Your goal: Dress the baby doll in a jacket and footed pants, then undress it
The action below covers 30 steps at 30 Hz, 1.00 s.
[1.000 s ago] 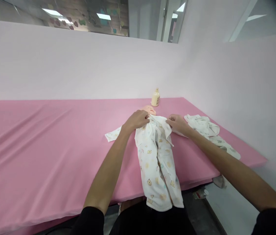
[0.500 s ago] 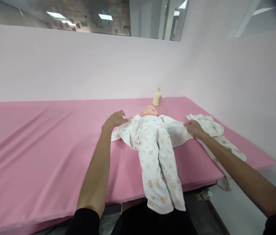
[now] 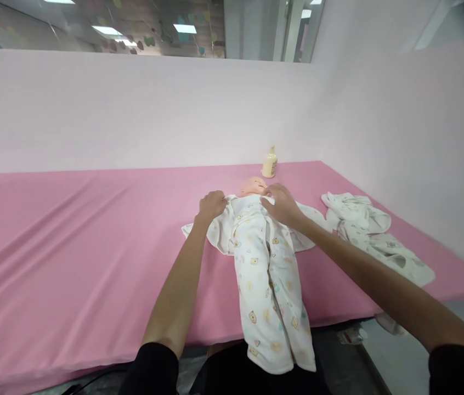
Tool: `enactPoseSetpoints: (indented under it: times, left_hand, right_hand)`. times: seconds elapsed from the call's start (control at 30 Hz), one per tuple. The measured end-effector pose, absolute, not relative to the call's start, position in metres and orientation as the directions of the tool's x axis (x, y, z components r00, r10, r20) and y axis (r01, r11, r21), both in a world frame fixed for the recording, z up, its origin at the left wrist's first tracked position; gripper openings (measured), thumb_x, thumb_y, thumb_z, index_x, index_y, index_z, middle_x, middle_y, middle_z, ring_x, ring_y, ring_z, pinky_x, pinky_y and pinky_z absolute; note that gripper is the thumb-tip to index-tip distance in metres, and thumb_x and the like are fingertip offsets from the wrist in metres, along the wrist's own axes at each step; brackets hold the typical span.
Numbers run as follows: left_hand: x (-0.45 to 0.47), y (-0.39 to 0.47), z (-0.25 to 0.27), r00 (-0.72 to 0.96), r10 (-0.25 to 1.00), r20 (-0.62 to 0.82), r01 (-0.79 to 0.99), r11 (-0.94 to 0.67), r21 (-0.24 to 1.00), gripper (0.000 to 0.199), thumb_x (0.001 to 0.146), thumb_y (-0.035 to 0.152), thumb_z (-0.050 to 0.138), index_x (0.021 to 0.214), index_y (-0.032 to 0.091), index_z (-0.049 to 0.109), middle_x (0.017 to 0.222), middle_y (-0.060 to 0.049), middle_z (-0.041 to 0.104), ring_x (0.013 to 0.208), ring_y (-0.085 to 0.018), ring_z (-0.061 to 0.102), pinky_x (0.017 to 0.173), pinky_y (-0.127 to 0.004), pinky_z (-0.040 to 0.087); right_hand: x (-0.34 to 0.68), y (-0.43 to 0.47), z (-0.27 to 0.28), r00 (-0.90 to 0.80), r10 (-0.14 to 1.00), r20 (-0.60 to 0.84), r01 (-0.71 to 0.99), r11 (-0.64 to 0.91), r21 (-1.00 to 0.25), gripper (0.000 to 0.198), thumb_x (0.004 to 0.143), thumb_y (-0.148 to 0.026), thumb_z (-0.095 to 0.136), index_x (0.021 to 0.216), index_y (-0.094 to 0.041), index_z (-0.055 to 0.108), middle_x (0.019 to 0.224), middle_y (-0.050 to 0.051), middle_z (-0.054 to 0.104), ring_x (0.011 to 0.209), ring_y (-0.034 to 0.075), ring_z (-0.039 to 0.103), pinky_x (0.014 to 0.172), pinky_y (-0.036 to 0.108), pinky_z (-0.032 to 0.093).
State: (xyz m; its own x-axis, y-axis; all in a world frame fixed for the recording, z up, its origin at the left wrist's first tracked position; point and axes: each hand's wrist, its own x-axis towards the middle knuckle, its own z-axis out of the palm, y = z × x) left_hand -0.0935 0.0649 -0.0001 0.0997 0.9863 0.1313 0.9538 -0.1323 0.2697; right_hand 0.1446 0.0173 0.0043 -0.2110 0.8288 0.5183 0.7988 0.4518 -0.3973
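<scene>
A baby doll lies face up on the pink-covered table, its head [image 3: 254, 186] toward the wall. White baby clothes [image 3: 254, 263] with a small bear print cover its body, the trouser legs hanging over the table's front edge. The sleeves spread out to both sides. At the left shoulder of the clothes, my left hand [image 3: 213, 206] has its fingers curled on the fabric. My right hand [image 3: 282, 205] reaches over the other shoulder beside the doll's neck, thumb and fingers apart at the collar; some fingertips are hidden behind it.
Behind the doll's head stands a cream pump bottle [image 3: 270, 163]. More white printed baby clothes [image 3: 357, 214] lie crumpled at the right. A pink sheet [image 3: 71, 263] covers the table, which meets white walls at the back and right. Below the front edge, a small item with a white cap [image 3: 353, 335] shows.
My right hand has let go of the sleeve end and moved left to the doll's collar. My left hand has shifted right onto the shoulder of the clothes. The view has turned slightly.
</scene>
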Motion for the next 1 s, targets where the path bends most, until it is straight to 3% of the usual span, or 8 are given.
enactPoseSetpoints:
  times: [0.1, 0.27, 0.43, 0.6, 0.73, 0.87, 1.0]
  left_hand:
    - [-0.108, 0.072, 0.000, 0.043, 0.993, 0.111, 0.922, -0.082, 0.378, 0.023, 0.095, 0.032, 0.048, 0.082, 0.018, 0.062, 0.099, -0.009, 0.070, 0.092, -0.024, 0.063, 0.076, -0.031, 0.041]
    - [-0.121, 0.081, -0.010, -0.036, 0.998, 0.057, 0.914, 0.010, 0.406, 0.026, 0.096, 0.034, 0.047, 0.087, 0.017, 0.065, 0.105, -0.013, 0.071, 0.093, -0.024, 0.064, 0.076, -0.030, 0.041]
    - [-0.124, 0.082, -0.010, -0.058, 0.998, -0.009, 0.909, 0.056, 0.412, 0.032, 0.096, 0.042, 0.048, 0.093, 0.016, 0.066, 0.104, -0.015, 0.071, 0.098, -0.025, 0.065, 0.078, -0.031, 0.043]
    - [-0.139, 0.076, -0.006, 0.042, 0.995, -0.085, 0.815, 0.015, 0.580, 0.044, 0.088, 0.058, 0.057, 0.084, 0.016, 0.068, 0.092, -0.011, 0.072, 0.082, -0.022, 0.064, 0.068, -0.029, 0.043]
    - [-0.148, 0.066, 0.002, 0.089, 0.967, -0.239, 0.687, 0.114, 0.718, 0.048, 0.075, 0.061, 0.072, 0.097, 0.018, 0.071, 0.080, -0.006, 0.070, 0.066, -0.018, 0.060, 0.055, -0.027, 0.040]
    - [-0.145, 0.055, 0.008, 0.104, 0.956, -0.276, 0.700, 0.126, 0.703, 0.055, 0.066, 0.059, 0.080, 0.101, 0.018, 0.068, 0.082, -0.005, 0.070, 0.068, -0.019, 0.061, 0.055, -0.027, 0.040]
    - [-0.140, 0.049, -0.002, 0.060, 0.982, -0.176, 0.752, 0.071, 0.655, 0.045, 0.073, 0.057, 0.075, 0.090, 0.017, 0.063, 0.079, -0.004, 0.065, 0.066, -0.016, 0.056, 0.055, -0.026, 0.036]
  right_hand:
    - [0.115, 0.023, 0.013, -0.440, 0.782, 0.442, 0.755, 0.588, -0.290, 0.022, 0.093, -0.028, 0.051, 0.111, -0.018, 0.060, 0.122, 0.012, 0.065, 0.119, 0.028, 0.055, 0.106, 0.042, 0.038]
    - [0.075, 0.046, 0.022, -0.657, 0.747, 0.101, 0.741, 0.664, -0.099, 0.036, 0.091, -0.026, 0.053, 0.124, -0.013, 0.060, 0.129, 0.015, 0.064, 0.117, 0.031, 0.059, 0.099, 0.041, 0.042]
    - [0.046, 0.072, 0.019, -0.678, 0.724, -0.125, 0.730, 0.684, 0.002, 0.035, 0.082, -0.023, 0.059, 0.115, -0.013, 0.064, 0.121, 0.016, 0.067, 0.106, 0.030, 0.065, 0.083, 0.035, 0.047]
    - [0.039, 0.087, 0.013, -0.637, 0.732, -0.241, 0.765, 0.639, -0.079, 0.047, 0.076, -0.029, 0.065, 0.122, -0.017, 0.062, 0.122, 0.015, 0.068, 0.101, 0.030, 0.068, 0.074, 0.034, 0.050]
    - [0.041, 0.090, 0.016, -0.616, 0.732, -0.292, 0.786, 0.598, -0.160, 0.066, 0.071, -0.027, 0.067, 0.136, -0.025, 0.055, 0.129, 0.010, 0.067, 0.102, 0.029, 0.068, 0.070, 0.033, 0.050]
    - [0.037, 0.088, 0.020, -0.576, 0.748, -0.330, 0.811, 0.573, -0.117, 0.079, 0.065, -0.023, 0.071, 0.141, -0.025, 0.051, 0.126, 0.011, 0.067, 0.099, 0.029, 0.069, 0.066, 0.032, 0.050]
    - [0.029, 0.085, 0.017, -0.561, 0.750, -0.349, 0.806, 0.591, -0.026, 0.085, 0.064, -0.021, 0.074, 0.144, -0.021, 0.048, 0.128, 0.014, 0.066, 0.101, 0.029, 0.068, 0.070, 0.032, 0.051]
